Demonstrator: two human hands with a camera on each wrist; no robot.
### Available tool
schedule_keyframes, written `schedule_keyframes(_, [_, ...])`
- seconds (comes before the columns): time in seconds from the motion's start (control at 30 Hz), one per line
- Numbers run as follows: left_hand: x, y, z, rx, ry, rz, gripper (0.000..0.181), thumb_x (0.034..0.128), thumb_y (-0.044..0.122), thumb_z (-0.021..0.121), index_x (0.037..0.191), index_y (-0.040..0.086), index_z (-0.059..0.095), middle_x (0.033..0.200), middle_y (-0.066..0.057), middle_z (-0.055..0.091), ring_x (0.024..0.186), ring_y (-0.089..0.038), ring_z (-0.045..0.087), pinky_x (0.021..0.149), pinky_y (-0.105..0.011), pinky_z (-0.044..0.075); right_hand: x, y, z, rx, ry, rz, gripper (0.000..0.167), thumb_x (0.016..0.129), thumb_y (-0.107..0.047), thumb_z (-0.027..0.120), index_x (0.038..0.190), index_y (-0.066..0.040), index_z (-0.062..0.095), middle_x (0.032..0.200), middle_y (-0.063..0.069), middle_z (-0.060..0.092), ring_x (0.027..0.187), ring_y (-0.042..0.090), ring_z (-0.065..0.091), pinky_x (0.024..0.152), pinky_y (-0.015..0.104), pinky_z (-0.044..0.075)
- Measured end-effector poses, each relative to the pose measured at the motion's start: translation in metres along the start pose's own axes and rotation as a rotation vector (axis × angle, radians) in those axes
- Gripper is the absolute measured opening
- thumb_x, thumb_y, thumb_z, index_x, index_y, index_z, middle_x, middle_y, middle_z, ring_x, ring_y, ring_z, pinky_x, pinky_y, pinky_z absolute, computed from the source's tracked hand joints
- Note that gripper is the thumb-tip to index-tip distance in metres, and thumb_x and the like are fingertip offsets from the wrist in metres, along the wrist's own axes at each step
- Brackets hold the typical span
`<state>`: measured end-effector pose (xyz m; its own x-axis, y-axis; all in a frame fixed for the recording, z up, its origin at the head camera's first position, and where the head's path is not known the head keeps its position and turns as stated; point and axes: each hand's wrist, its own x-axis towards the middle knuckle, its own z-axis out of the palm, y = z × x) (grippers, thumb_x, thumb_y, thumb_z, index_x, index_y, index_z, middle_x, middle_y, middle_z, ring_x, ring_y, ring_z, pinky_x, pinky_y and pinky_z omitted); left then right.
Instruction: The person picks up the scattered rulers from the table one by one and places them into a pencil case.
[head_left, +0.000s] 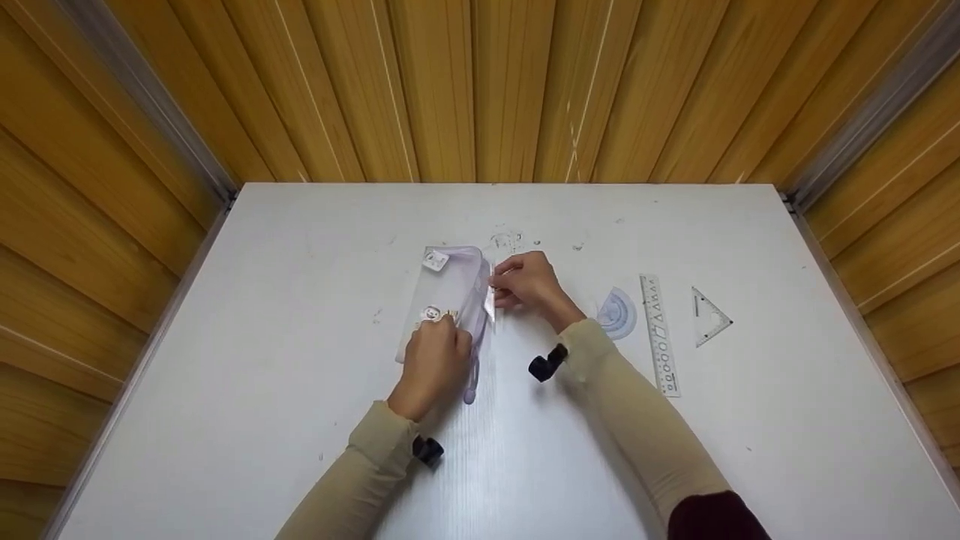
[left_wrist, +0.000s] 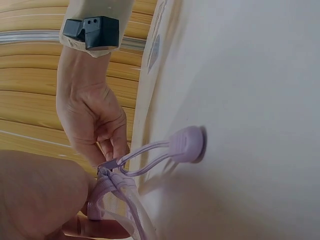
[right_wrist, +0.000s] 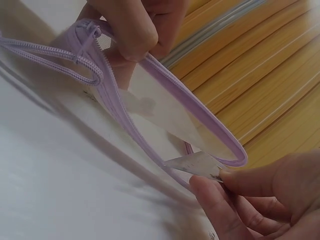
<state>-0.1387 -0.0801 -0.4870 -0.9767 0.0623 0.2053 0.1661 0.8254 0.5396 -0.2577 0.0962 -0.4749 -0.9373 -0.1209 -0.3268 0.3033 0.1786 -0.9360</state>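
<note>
A see-through pencil case (head_left: 450, 279) with a lilac zipper edge (right_wrist: 117, 107) lies on the table, its mouth unzipped and spread toward the right. My left hand (head_left: 436, 360) grips the upper edge of that mouth near the zipper end. A lilac zipper cord (left_wrist: 186, 145) hangs out beside it. On the other side, my right hand (head_left: 529, 283) pinches a clear set square (right_wrist: 196, 164) between thumb and fingers. One pointed corner of the set square is at the mouth of the case; the fingers hide its other end.
To the right of my right hand lie a bluish protractor (head_left: 618, 315), a clear ruler (head_left: 660, 335) and another clear set square (head_left: 709, 318). The white table (head_left: 300, 300) is bounded by wood-patterned walls (head_left: 510, 90).
</note>
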Motion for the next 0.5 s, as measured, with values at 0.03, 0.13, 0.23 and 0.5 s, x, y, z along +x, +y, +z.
schedule_keyframes(0.03, [0.0,0.0,0.0,-0.002,-0.003,0.0,0.015,0.0934,0.013,0.059,0.083,0.003,0.062,0.073,-0.011,0.059,0.062,-0.03,0.062,0.057,-0.049,0.051,0.0,0.0,0.001,-0.005,0.001,-0.001,0.016,0.088,0.001,0.074,0.103,0.006,0.071,0.076,0.016,0.073,0.059,0.022,0.073,0.063,0.038,0.06])
schedule_keyframes(0.13, [0.001,0.0,0.001,0.011,0.001,0.017,0.015,0.093,0.011,0.059,0.081,0.003,0.062,0.07,-0.01,0.058,0.06,-0.027,0.06,0.056,-0.048,0.051,0.001,-0.001,0.004,-0.016,0.001,-0.013,0.014,0.088,0.001,0.074,0.101,0.005,0.072,0.076,0.016,0.073,0.058,0.021,0.072,0.062,0.038,0.06])
schedule_keyframes(0.23, [0.0,-0.001,0.002,0.032,0.015,0.04,0.015,0.0917,0.01,0.059,0.078,0.004,0.06,0.067,-0.009,0.057,0.058,-0.026,0.059,0.052,-0.047,0.05,0.002,-0.002,0.007,-0.019,-0.001,-0.022,0.013,0.087,0.003,0.075,0.1,0.006,0.073,0.077,0.016,0.073,0.058,0.021,0.072,0.062,0.038,0.06])
schedule_keyframes(0.5, [0.001,-0.001,0.002,0.042,0.003,0.039,0.014,0.09,0.011,0.06,0.077,0.005,0.061,0.066,-0.009,0.057,0.057,-0.025,0.058,0.051,-0.046,0.049,0.005,-0.002,0.017,0.005,-0.012,-0.024,0.014,0.086,0.006,0.072,0.1,0.007,0.071,0.077,0.019,0.073,0.058,0.024,0.073,0.061,0.036,0.06])
